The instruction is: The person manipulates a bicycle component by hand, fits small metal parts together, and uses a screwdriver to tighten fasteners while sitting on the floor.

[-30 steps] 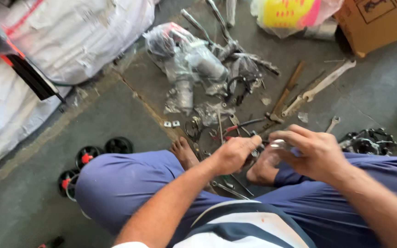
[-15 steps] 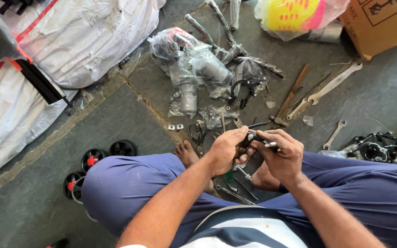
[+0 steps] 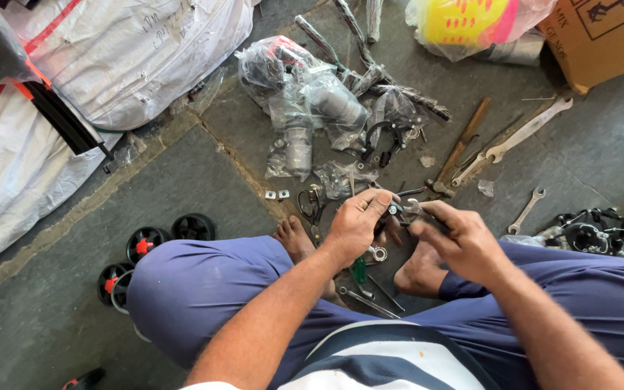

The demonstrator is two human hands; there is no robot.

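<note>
The left hand and right hand meet above the bare feet, fingers of both closed on a small metal part; it sits between them. A wooden-handled hammer and wrenches lie on the floor just beyond; plastic-wrapped parts farther off.

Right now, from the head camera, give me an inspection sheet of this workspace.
Surface: grey stone floor, dusty.
Job's things: small metal part, held between both hands.
Clutter: hammer, spanners, scissors, plastic-wrapped parts, black wheels.
Grippers: left hand and right hand both grip the part.
Cables: nothing seen.
Surroundings: white sacks, cardboard box, yellow bag.
</note>
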